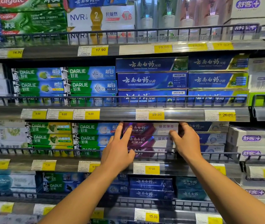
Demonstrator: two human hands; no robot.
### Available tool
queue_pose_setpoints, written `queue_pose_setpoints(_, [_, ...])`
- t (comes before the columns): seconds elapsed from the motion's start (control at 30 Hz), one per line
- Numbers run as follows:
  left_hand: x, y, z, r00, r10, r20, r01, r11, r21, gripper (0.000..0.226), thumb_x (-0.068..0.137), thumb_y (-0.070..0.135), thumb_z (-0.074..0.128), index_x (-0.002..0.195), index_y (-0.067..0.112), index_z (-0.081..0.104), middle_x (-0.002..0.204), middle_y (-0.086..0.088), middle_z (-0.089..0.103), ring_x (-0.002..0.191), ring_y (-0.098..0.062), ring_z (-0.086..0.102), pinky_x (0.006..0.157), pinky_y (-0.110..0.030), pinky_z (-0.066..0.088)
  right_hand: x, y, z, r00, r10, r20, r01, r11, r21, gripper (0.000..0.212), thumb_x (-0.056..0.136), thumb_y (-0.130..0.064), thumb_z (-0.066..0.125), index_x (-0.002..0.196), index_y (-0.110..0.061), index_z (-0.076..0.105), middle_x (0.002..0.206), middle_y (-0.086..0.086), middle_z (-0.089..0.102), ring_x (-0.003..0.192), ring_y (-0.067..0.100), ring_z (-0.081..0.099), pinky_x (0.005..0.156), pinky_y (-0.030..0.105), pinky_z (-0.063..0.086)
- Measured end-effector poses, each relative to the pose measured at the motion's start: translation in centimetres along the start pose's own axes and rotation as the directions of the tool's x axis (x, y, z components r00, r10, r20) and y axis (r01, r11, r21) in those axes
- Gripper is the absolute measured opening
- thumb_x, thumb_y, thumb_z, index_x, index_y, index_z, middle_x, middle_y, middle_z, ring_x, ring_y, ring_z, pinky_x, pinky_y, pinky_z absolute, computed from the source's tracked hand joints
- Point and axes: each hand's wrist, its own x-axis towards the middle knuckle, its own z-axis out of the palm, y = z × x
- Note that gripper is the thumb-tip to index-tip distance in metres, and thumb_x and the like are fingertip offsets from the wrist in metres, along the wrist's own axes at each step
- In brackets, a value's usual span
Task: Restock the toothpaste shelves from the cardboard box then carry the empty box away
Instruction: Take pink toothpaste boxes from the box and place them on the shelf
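A stack of purple toothpaste boxes (146,135) lies on the third shelf (152,153) from the top, behind its wire rail. My left hand (118,152) rests against the stack's left end with its fingers straight and its thumb across a lower box. My right hand (185,139) holds the right end of the top box, fingers curled behind it and thumb on its front. The cardboard box is out of view.
Green Darlie boxes (94,135) sit just left of the purple stack, and blue boxes (212,138) just right. The shelf above holds blue Yunnan Baiyao boxes (152,80). Its price rail (157,114) hangs right over my fingertips. More stocked shelves lie below.
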Motion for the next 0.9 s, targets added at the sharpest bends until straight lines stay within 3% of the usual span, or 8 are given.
queue_pose_setpoints(0.17, [0.0, -0.3, 0.2, 1.000, 0.019, -0.023, -0.020, 0.999, -0.031, 0.080, 0.091, 0.041, 0.055, 0.154, 0.040, 0.004, 0.160, 0.016, -0.016, 0.145, -0.024, 0.023, 0.085, -0.039, 0.055, -0.2, -0.1, -0.2, 1.000, 0.005, 0.015, -0.005, 1.000, 0.026, 0.050, 0.089, -0.038, 0.062, 0.133, -0.014, 0.053, 0.116, 0.008, 0.064, 0.105, 0.028, 0.058, 0.085, 0.040, 0.048])
queue_pose_setpoints(0.33, [-0.4, -0.6, 0.2, 0.995, 0.070, -0.071, -0.077, 0.992, -0.102, 0.079, 0.092, 0.041, 0.055, 0.154, 0.039, 0.005, 0.160, 0.017, -0.013, 0.144, -0.019, 0.024, 0.087, -0.035, 0.052, -1.4, -0.3, -0.8, 0.999, 0.025, 0.022, -0.027, 0.996, 0.088, 0.052, 0.090, -0.032, 0.065, 0.137, -0.017, 0.048, 0.100, -0.002, 0.066, 0.085, 0.017, 0.061, 0.073, 0.033, 0.046])
queue_pose_setpoints(0.5, [-1.2, -0.5, 0.3, 0.994, 0.101, -0.037, -0.104, 0.989, -0.101, 0.076, 0.094, 0.041, 0.053, 0.154, 0.038, 0.006, 0.160, 0.017, -0.010, 0.146, -0.020, 0.015, 0.099, -0.035, 0.044, -2.6, -0.9, -1.2, 1.000, 0.013, -0.017, -0.012, 0.996, 0.090, 0.052, 0.088, -0.031, 0.067, 0.135, -0.019, 0.048, 0.120, -0.001, 0.063, 0.106, 0.020, 0.061, 0.089, 0.043, 0.052])
queue_pose_setpoints(0.63, [-1.4, -0.8, 0.5, 0.993, 0.107, 0.058, -0.104, 0.994, -0.040, 0.075, 0.094, 0.046, 0.050, 0.154, 0.039, 0.004, 0.161, 0.016, -0.012, 0.148, -0.026, 0.009, 0.105, -0.040, 0.040, -3.6, -1.6, -1.4, 0.999, 0.014, 0.034, -0.016, 0.998, 0.065, 0.061, 0.087, -0.023, 0.067, 0.142, -0.021, 0.042, 0.131, -0.002, 0.059, 0.113, 0.021, 0.059, 0.094, 0.043, 0.051])
queue_pose_setpoints(0.8, [-1.9, -1.2, 0.1, 0.991, 0.092, 0.098, -0.084, 0.993, -0.080, 0.075, 0.094, 0.047, 0.050, 0.154, 0.041, 0.006, 0.161, 0.017, -0.013, 0.149, -0.029, 0.009, 0.107, -0.042, 0.039, -4.6, -2.4, -1.9, 0.992, 0.040, 0.118, -0.048, 0.997, 0.064, 0.071, 0.086, -0.018, 0.066, 0.149, -0.022, 0.033, 0.139, -0.001, 0.052, 0.111, 0.017, 0.056, 0.087, 0.032, 0.048])
queue_pose_setpoints(0.9, [-2.6, -1.5, 0.1, 0.989, 0.120, 0.082, -0.109, 0.987, -0.122, 0.075, 0.093, 0.046, 0.052, 0.154, 0.039, 0.010, 0.162, 0.015, -0.006, 0.148, -0.028, 0.013, 0.113, -0.043, 0.032, -5.9, -2.6, -2.5, 0.992, 0.050, 0.116, -0.057, 0.997, 0.053, 0.071, 0.087, -0.022, 0.066, 0.149, -0.023, 0.031, 0.144, 0.001, 0.046, 0.123, 0.022, 0.051, 0.100, 0.043, 0.046])
